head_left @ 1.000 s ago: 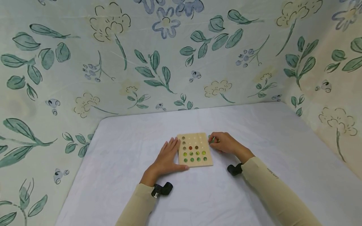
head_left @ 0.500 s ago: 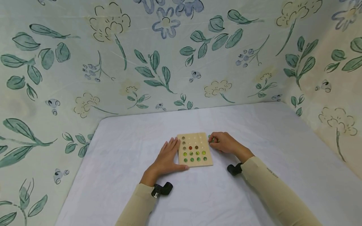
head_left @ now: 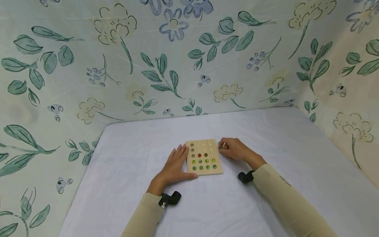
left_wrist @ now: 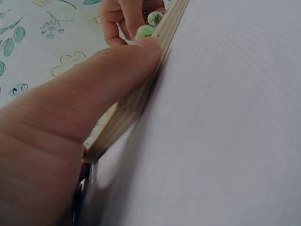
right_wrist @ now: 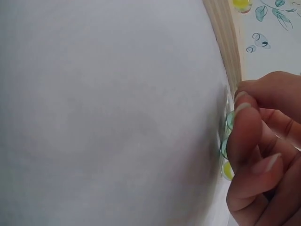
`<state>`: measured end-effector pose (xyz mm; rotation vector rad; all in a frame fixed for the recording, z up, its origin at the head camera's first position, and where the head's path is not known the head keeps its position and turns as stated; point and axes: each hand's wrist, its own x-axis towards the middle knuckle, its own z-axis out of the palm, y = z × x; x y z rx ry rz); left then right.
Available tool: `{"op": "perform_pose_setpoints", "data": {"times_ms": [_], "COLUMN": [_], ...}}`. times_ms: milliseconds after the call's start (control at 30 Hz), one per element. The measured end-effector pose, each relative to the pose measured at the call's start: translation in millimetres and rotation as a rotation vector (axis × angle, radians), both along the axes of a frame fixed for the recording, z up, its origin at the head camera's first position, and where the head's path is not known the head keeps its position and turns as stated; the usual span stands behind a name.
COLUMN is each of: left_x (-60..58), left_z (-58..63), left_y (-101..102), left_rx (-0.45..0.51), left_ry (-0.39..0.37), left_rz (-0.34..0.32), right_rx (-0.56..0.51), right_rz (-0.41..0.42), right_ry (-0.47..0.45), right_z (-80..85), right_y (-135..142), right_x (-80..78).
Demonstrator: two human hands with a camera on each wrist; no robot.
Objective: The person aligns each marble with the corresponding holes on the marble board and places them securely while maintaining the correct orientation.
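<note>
A square light wooden board (head_left: 218, 151) lies on the white table, with marbles in its front rows, left column and part of the middle row. My left hand (head_left: 174, 166) rests along its left side, fingers straight and thumb at the front edge. In the left wrist view, the thumb (left_wrist: 127, 61) lies against the board's edge, near green marbles (left_wrist: 145, 31). My right hand (head_left: 235, 149) is at the board's right side, its fingers curled round a few green marbles (right_wrist: 230, 120). A yellowish marble (right_wrist: 228, 170) shows beside them; the fingers hide the rest.
The white cloth-covered table (head_left: 142, 141) extends around the board on every side. Behind it hangs a floral fabric backdrop (head_left: 189, 82). A black wrist camera (head_left: 170, 198) is strapped to the left wrist and another wrist camera (head_left: 245, 177) to the right.
</note>
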<state>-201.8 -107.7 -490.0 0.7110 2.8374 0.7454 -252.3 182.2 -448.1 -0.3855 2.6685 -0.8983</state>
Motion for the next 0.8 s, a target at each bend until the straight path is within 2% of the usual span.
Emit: {"op": "perform_pose_setpoints", "data": {"times_ms": [367, 800], "left_x": [-0.3, -0.5], "left_z": [-1.8, -3.8], "left_y": [1.1, 0.6], "left_rx": [0.0, 0.003], "left_ry": [0.002, 0.005], "left_rz": [0.017, 0.014], "right_rx": [-0.051, -0.083], "right_rz": [-0.022, 0.001], "right_ry": [-0.067, -0.047], "right_z": [4.0, 8.3], "right_y": [1.3, -3.1], "right_x": [2.6, 4.4]}}
